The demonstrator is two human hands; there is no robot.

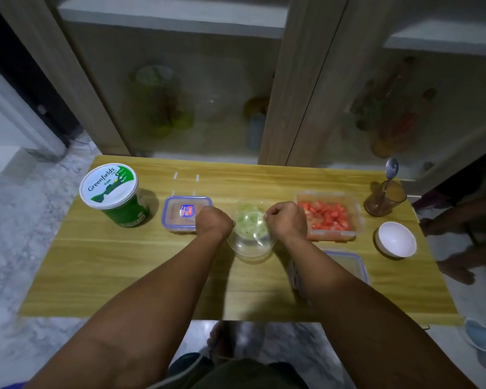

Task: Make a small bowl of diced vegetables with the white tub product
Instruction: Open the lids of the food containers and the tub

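Both your hands at the clear tub of green veg, mid-table.

Your left hand (213, 221) & right hand (288, 220) sit w/ fingers curled at either side of the clear container (251, 242) holding pale green diced veg (249, 224); can't tell if fingers actually grip its rim or lid. White-lidded Greenfields tub (111, 192) stands closed at far left of the wooden table (124, 276), well apart. Blue-rimmed lidded box (180, 213) just beside your left hand. Open box of red diced veg (330, 216) just right of your right hand. Small white bowl (396, 240) near right edge; brown cup (385, 197) w/ spoon (391, 168) behind it. Blue-rimmed lid (345, 265) partly under your right forearm.
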